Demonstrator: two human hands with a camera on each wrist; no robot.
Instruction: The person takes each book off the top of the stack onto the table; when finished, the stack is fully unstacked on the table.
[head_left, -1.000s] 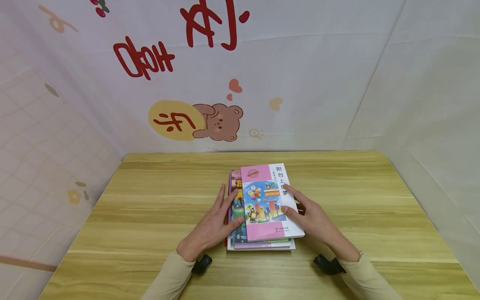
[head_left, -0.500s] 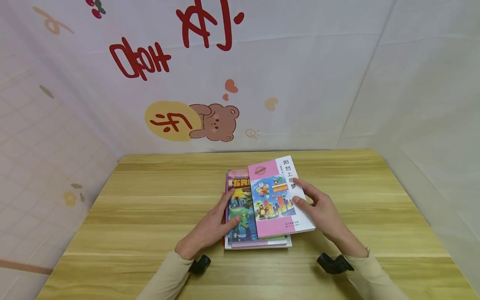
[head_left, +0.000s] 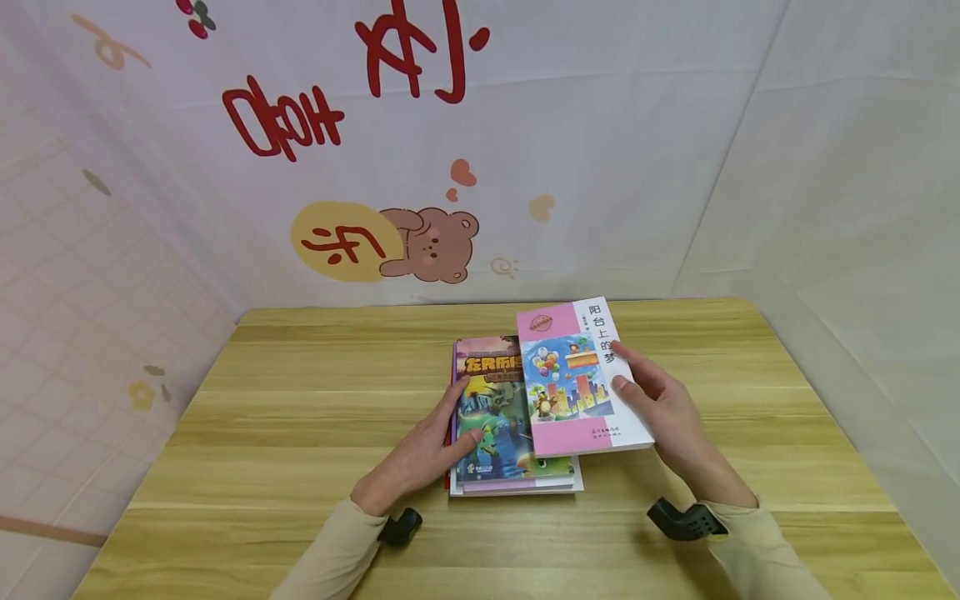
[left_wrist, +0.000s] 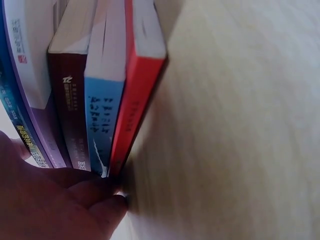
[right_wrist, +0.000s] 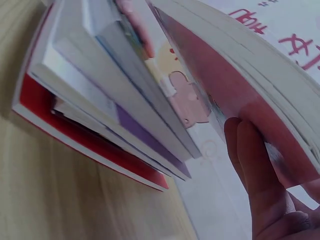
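Note:
My right hand [head_left: 671,417] pinches a paperback book [head_left: 573,383] by its right edge. Its cover is pink and white with balloons and buildings; my thumb lies on top, while in the right wrist view the fingers [right_wrist: 257,165] press its underside. That book is raised and tilted, overlapping the right side of a stack in the head view. On top of the stack is a colourful comic book [head_left: 495,417] with a green creature. My left hand [head_left: 420,454] rests along the stack's left side, thumb on the comic's cover, fingers against several spines, including a red book [left_wrist: 137,90] at the bottom.
The stack sits on a wood-grain table [head_left: 315,417]. A white cloth backdrop [head_left: 600,125] with a printed bear rises behind the table's back edge, and more cloth hangs at both sides. A black device [head_left: 686,518] is worn on each wrist.
My right hand has lifted the pink and white book and moved it right and away, uncovering more of the comic below. My left hand has stayed at the stack's left side.

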